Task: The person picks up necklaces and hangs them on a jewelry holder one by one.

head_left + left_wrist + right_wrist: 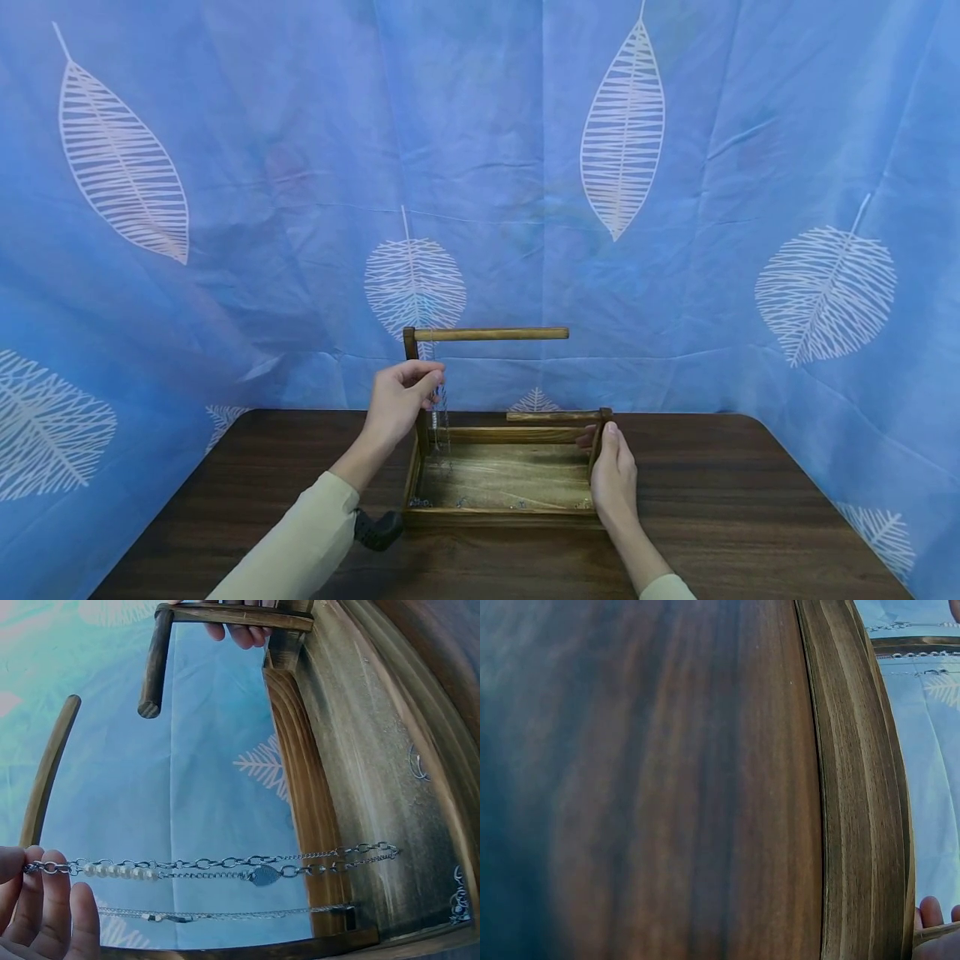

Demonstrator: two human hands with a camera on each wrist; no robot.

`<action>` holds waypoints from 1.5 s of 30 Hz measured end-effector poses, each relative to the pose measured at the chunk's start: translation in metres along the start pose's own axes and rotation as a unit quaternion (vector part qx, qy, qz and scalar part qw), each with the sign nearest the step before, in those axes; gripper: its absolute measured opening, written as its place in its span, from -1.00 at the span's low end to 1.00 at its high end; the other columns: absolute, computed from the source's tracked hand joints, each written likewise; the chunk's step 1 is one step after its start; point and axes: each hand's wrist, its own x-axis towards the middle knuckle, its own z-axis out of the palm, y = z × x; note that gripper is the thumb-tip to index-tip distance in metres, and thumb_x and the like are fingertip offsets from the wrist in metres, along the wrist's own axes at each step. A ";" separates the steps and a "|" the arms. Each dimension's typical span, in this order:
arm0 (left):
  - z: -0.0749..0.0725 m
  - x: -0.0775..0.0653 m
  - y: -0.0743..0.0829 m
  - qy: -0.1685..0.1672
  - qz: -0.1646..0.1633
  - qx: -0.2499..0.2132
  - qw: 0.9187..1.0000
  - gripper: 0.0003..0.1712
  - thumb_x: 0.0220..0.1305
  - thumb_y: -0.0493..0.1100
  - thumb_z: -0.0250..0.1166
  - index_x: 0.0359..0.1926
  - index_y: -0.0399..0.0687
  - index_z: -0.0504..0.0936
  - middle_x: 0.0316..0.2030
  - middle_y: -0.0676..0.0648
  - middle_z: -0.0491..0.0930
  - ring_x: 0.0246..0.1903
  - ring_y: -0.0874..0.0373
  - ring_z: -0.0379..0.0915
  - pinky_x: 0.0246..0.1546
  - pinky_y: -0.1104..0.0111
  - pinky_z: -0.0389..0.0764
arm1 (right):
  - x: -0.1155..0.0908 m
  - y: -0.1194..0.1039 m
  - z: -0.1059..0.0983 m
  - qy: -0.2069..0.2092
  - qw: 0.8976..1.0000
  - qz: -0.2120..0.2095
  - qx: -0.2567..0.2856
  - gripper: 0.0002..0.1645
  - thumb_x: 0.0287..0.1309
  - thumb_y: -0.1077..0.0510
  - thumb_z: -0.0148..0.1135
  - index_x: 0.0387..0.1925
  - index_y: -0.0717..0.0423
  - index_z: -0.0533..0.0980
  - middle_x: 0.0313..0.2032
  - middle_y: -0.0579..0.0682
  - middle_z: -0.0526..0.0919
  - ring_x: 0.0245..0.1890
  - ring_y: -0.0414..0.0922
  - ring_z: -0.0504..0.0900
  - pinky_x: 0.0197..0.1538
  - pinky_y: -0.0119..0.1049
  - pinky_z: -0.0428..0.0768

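My left hand (397,398) pinches one end of a silver chain necklace (262,876) between thumb and fingers. The necklace hangs as a doubled strand, with a row of white pearls and a flat pendant along it. Beside it a second, thinner silver chain (225,916) hangs from the tall bar (491,334) of a wooden jewelry stand (510,518). My right hand (615,479) grips the stand's right post, thumb in front and fingers behind. The lower bar (558,416) reaches inward from that post with nothing on it.
Small silver jewelry pieces (522,504) lie along the front of the stand's tray. The stand rests on a dark wooden table (720,500). A blue leaf-patterned cloth (510,167) hangs behind it. A black wrist device (378,530) shows beneath my left wrist.
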 end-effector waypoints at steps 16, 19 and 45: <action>0.004 0.004 0.020 -0.005 0.011 -0.001 1.000 -0.80 0.42 -0.29 0.28 -0.03 -0.25 0.74 -0.18 -0.25 0.69 -0.45 0.04 0.63 -0.46 0.37 0.60 | 0.001 0.000 -0.001 -0.003 1.000 0.002 -0.003 -0.20 0.56 -0.31 -0.49 0.13 0.19 0.48 -0.02 0.22 0.62 0.03 0.05 0.55 0.03 -0.22 0.38; 0.004 0.010 0.017 -0.006 0.013 -0.008 1.000 -0.81 0.41 -0.25 0.30 -0.04 -0.20 0.75 -0.19 -0.22 0.69 -0.44 0.00 0.63 -0.46 0.36 0.60 | 0.002 0.000 -0.001 -0.002 1.000 0.002 -0.003 -0.20 0.57 -0.30 -0.49 0.13 0.20 0.48 -0.03 0.22 0.62 0.02 0.05 0.55 0.02 -0.23 0.38; 0.027 0.027 0.024 -0.002 0.050 0.012 0.999 -0.80 0.39 -0.25 0.32 -0.03 -0.20 0.76 -0.25 -0.12 0.66 -0.41 -0.09 0.66 -0.44 0.31 0.65 | 0.000 0.000 0.000 0.005 1.000 -0.003 -0.004 -0.22 0.57 -0.29 -0.48 0.09 0.19 0.50 -0.06 0.21 0.64 0.01 0.05 0.55 0.01 -0.23 0.38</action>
